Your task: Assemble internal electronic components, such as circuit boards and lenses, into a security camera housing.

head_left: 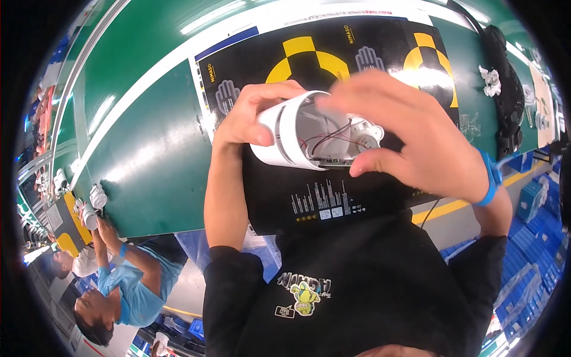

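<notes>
A white hollow cylinder housing with slots around its wall is tilted above the mat, its open end facing right. My left hand is closed around its left end, thumb on the near side. Inside the opening, thin red and dark wires run to a white plastic part with a round metal piece. A narrow circuit board shows along the lower rim. My right hand curls around the white plastic part, thumb tip by the board; its fingers are motion-blurred and partly hide the rim.
Below lies a black and yellow printed mat on a green table. Crumpled white paper and a black cable-like object lie to the right. At left, a co-worker in a blue shirt handles another white cylinder.
</notes>
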`<state>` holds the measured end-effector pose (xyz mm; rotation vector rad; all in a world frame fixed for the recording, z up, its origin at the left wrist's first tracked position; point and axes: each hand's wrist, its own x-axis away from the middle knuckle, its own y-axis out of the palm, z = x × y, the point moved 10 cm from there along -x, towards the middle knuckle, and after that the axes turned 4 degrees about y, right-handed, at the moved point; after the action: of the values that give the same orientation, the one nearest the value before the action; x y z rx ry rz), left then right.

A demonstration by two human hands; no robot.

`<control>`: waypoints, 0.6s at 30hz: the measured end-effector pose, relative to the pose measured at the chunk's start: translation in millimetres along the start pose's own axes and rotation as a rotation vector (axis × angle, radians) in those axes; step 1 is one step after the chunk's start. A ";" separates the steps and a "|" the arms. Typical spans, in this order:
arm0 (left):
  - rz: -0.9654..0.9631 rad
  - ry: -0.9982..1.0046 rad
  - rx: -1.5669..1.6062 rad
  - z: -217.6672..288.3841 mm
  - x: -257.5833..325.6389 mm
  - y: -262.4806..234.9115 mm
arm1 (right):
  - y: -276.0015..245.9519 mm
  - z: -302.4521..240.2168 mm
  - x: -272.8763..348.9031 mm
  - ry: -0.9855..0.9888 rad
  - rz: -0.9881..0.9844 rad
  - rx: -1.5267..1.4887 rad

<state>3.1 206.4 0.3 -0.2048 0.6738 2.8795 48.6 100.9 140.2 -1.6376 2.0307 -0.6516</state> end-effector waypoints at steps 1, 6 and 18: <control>0.029 -0.002 -0.015 0.6 1.0 -2.8 | 2.1 5.7 -4.3 0.001 -0.003 -0.002; 0.073 -0.057 -0.047 1.3 6.5 -10.8 | 11.5 14.3 -10.3 -0.027 -0.015 0.012; 0.064 0.028 -0.024 3.1 5.9 -9.7 | 17.0 20.9 -12.7 0.092 0.002 -0.251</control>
<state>-0.9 217.2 -2.1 -0.2307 0.6629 2.9523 50.8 114.8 113.9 -1.7724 2.2563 -0.4955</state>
